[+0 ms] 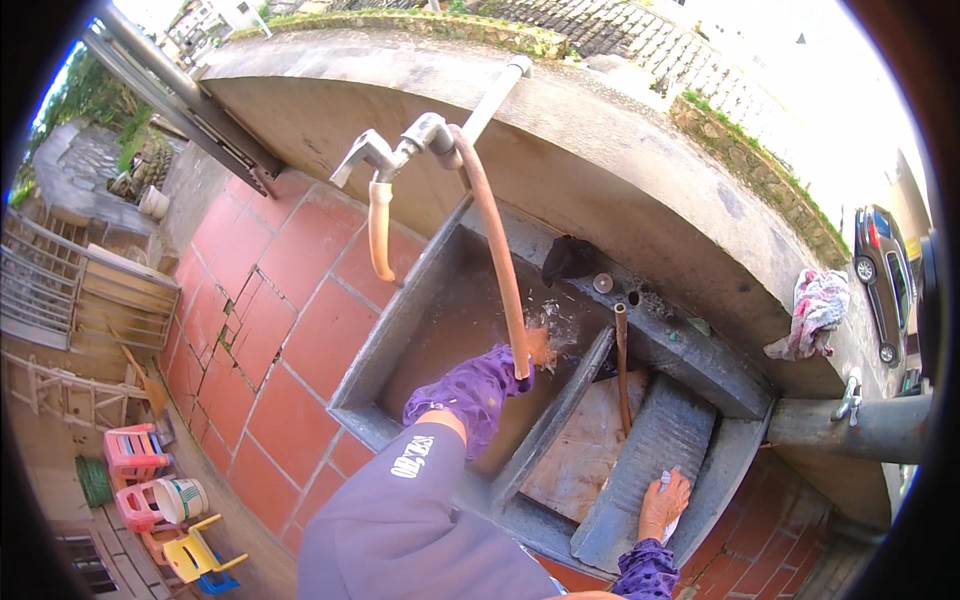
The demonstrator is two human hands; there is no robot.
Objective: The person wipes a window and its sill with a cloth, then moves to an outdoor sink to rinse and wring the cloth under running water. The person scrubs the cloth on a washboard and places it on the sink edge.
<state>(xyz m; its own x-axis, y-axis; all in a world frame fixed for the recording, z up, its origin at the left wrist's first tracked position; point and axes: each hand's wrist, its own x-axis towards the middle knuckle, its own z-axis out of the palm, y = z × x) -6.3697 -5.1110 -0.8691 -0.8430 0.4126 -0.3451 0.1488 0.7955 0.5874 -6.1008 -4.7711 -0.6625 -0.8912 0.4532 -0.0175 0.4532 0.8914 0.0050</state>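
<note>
My left hand [538,346] is at the surface of murky brown water [442,330] in the larger basin of a stone wash sink [390,337]. Splashes rise around its blurred fingers, and whether it holds anything is hidden. A brown rubber hose [491,225] hangs from the pipe, its lower end in front of my purple-sleeved left wrist. On the sloping ribbed washboard [649,450], my right hand [661,506] is closed over a white cloth or similar soft item [670,529], which shows at both sides of the fingers.
A tap [382,154] with a short hose overhangs the basin. A stone divider [559,416] separates the basins; an upright brown pipe [622,367] stands in the smaller one. A black cloth [568,259] and a round cap [602,283] lie on the ledge. A towel [814,311] drapes the wall.
</note>
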